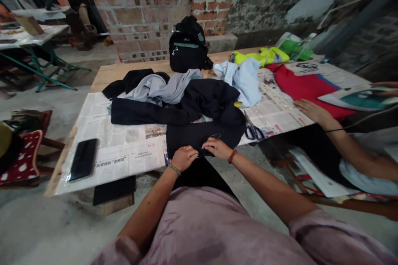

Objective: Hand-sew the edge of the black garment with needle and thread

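At the table's near edge, a black garment (183,134) lies with one flat end towards me. My left hand (185,158) is closed on the near edge of that end, fingers curled over the fabric. Close beside it, my right hand (217,147) pinches the same edge between thumb and fingers. A thin pale thread (215,136) loops on the cloth just past my right fingers; whether a needle is in them is too small to tell. Blue-handled scissors (254,131) rest right of the garment.
A phone (83,159) lies on the newspaper-covered table (124,165). Grey cloth (161,87), a light blue garment (241,78) and a black backpack (188,45) are further back. At right, a co-worker's hand (312,112) presses red fabric (298,85) near an iron (357,98).
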`<act>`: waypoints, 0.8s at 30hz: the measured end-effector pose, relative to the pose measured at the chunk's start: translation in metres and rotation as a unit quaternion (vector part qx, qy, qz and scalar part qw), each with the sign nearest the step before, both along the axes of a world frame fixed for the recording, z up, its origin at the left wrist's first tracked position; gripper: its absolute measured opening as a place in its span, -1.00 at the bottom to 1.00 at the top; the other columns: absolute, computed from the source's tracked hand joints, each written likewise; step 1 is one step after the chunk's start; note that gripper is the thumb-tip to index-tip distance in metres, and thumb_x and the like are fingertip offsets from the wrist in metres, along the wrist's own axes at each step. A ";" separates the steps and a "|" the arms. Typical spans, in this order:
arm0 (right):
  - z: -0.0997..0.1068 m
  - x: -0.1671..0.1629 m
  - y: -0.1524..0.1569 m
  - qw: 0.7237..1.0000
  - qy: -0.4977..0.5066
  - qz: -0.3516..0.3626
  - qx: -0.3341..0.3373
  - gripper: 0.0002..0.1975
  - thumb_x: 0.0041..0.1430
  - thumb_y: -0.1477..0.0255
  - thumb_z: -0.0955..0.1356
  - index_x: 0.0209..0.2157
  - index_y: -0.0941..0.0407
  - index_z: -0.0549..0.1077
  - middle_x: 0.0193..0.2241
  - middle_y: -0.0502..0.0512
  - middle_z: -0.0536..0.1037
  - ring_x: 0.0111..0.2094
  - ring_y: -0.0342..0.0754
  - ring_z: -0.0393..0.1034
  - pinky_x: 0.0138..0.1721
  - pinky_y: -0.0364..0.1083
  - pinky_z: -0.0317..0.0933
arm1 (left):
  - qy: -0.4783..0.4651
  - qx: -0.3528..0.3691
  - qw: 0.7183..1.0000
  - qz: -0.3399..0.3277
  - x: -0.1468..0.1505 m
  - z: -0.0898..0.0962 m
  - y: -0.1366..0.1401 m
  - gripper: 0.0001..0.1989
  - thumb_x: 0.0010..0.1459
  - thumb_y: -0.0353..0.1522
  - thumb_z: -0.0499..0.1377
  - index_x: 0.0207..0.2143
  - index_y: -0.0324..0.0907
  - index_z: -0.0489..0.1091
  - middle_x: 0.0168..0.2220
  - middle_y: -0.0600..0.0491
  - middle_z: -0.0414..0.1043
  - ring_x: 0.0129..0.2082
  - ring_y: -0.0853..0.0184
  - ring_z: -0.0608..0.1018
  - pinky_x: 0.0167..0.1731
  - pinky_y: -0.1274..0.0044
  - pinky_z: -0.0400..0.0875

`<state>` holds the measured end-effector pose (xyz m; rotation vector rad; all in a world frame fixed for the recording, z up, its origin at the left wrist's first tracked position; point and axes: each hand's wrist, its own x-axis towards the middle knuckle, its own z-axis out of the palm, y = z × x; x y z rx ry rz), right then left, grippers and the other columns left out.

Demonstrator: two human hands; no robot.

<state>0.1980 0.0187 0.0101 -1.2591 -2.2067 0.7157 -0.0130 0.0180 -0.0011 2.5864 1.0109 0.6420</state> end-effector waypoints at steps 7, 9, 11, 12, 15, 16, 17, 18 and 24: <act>0.003 0.001 0.004 0.999 -0.030 0.029 -0.005 -0.77 0.11 0.49 0.21 -0.28 0.11 0.46 -0.45 0.04 0.32 -0.39 -0.18 0.26 -0.29 -0.18 0.16 | -0.001 -0.006 1.000 -0.001 0.002 0.000 0.000 -0.82 0.12 -0.32 0.03 -0.33 -0.10 0.42 -0.38 0.09 0.42 -0.35 0.43 0.43 -0.27 0.57 0.27; 0.006 0.002 0.004 0.998 -0.039 0.043 -0.009 -0.74 0.12 0.53 0.18 -0.26 0.11 0.46 -0.44 0.04 0.33 -0.39 -0.18 0.25 -0.29 -0.19 0.15 | 0.002 -0.007 1.000 0.003 0.002 0.001 -0.001 -0.81 0.13 -0.32 0.02 -0.34 -0.10 0.43 -0.39 0.09 0.41 -0.35 0.43 0.42 -0.28 0.57 0.26; 0.010 0.002 0.003 0.997 -0.045 0.058 -0.020 -0.72 0.10 0.57 0.17 -0.28 0.11 0.46 -0.43 0.05 0.35 -0.39 -0.18 0.25 -0.29 -0.19 0.15 | 0.004 -0.008 1.000 0.005 0.002 0.002 -0.001 -0.81 0.13 -0.32 0.02 -0.34 -0.10 0.42 -0.39 0.09 0.41 -0.35 0.43 0.42 -0.28 0.57 0.26; 0.012 0.002 0.002 0.996 -0.048 0.065 -0.027 -0.72 0.09 0.59 0.17 -0.29 0.12 0.46 -0.44 0.04 0.36 -0.39 -0.19 0.26 -0.30 -0.19 0.15 | 0.005 -0.010 1.000 0.006 0.002 0.002 -0.002 -0.81 0.13 -0.32 0.02 -0.34 -0.10 0.42 -0.39 0.09 0.41 -0.35 0.43 0.42 -0.28 0.57 0.26; 0.019 -0.001 0.001 0.994 -0.059 0.077 -0.047 -0.74 0.05 0.62 0.19 -0.31 0.13 0.45 -0.44 0.03 0.41 -0.39 -0.18 0.28 -0.29 -0.19 0.14 | 0.007 -0.010 1.000 0.008 0.002 0.002 -0.002 -0.82 0.13 -0.32 0.02 -0.34 -0.10 0.42 -0.38 0.09 0.40 -0.35 0.43 0.42 -0.28 0.57 0.26; 0.021 -0.002 0.001 0.994 -0.063 0.080 -0.049 -0.75 0.04 0.62 0.20 -0.32 0.14 0.45 -0.43 0.03 0.42 -0.39 -0.18 0.28 -0.29 -0.19 0.14 | 0.008 -0.009 1.000 0.009 0.002 0.002 -0.002 -0.82 0.13 -0.32 0.03 -0.34 -0.10 0.42 -0.38 0.09 0.40 -0.35 0.43 0.42 -0.28 0.57 0.26; 0.023 -0.003 0.001 0.993 -0.069 0.083 -0.048 -0.75 0.04 0.62 0.20 -0.33 0.14 0.45 -0.43 0.04 0.43 -0.39 -0.18 0.29 -0.29 -0.19 0.14 | 0.009 -0.008 1.000 0.008 0.002 0.002 -0.002 -0.82 0.13 -0.32 0.03 -0.34 -0.10 0.42 -0.38 0.09 0.40 -0.36 0.43 0.42 -0.28 0.57 0.26; 0.024 -0.004 0.002 0.993 -0.075 0.085 -0.044 -0.76 0.04 0.61 0.20 -0.34 0.15 0.45 -0.43 0.05 0.43 -0.40 -0.18 0.29 -0.29 -0.19 0.14 | 0.010 -0.008 1.000 0.008 0.002 0.002 -0.002 -0.82 0.13 -0.31 0.02 -0.34 -0.10 0.42 -0.38 0.09 0.40 -0.36 0.44 0.42 -0.28 0.57 0.26; 0.024 -0.004 0.003 0.990 -0.094 0.098 -0.027 -0.75 0.05 0.62 0.18 -0.37 0.17 0.46 -0.44 0.08 0.40 -0.42 -0.17 0.29 -0.33 -0.19 0.15 | 0.013 -0.003 1.000 0.004 0.001 0.003 -0.002 -0.81 0.13 -0.32 0.02 -0.34 -0.10 0.42 -0.39 0.10 0.40 -0.36 0.44 0.42 -0.28 0.57 0.26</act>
